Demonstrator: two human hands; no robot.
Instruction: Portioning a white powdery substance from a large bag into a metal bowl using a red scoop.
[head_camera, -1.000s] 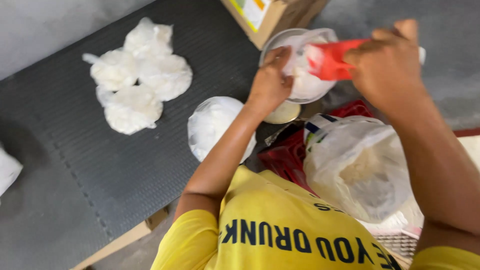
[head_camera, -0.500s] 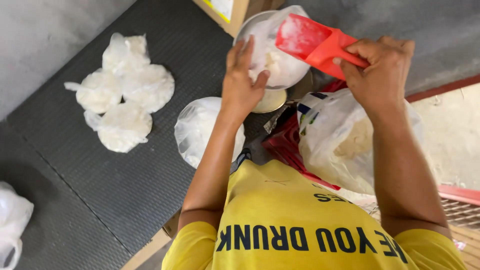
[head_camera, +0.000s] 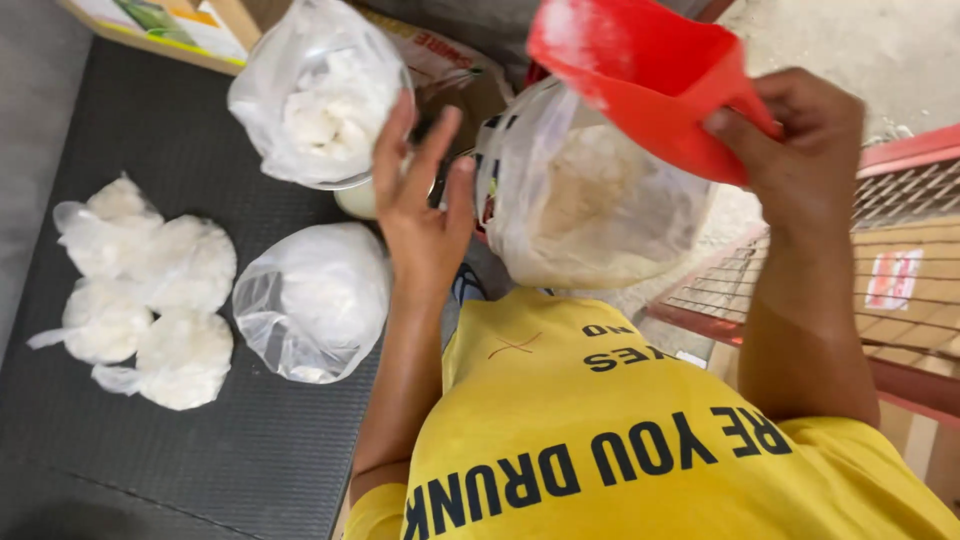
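Dark ribbed matting covers the tabletop (head_camera: 150, 150), w/ a red wire rack (head_camera: 900, 220) off to my right. My right hand (head_camera: 800, 150) is closed round the handle of a red plastic scoop (head_camera: 640, 75), stiff, light, dusted white, held over the big clear sack of pale flour (head_camera: 590, 200). My left hand (head_camera: 425, 215) is open, fingers spread, just beside a thin plastic bag (head_camera: 315, 90) of white lumps (soft, floppy, prob. slippery film; best pinched at the neck). Below it lies a filled, rounded bag (head_camera: 310, 300). Further left, a cluster of small tied bags (head_camera: 140, 290), squashy and light.
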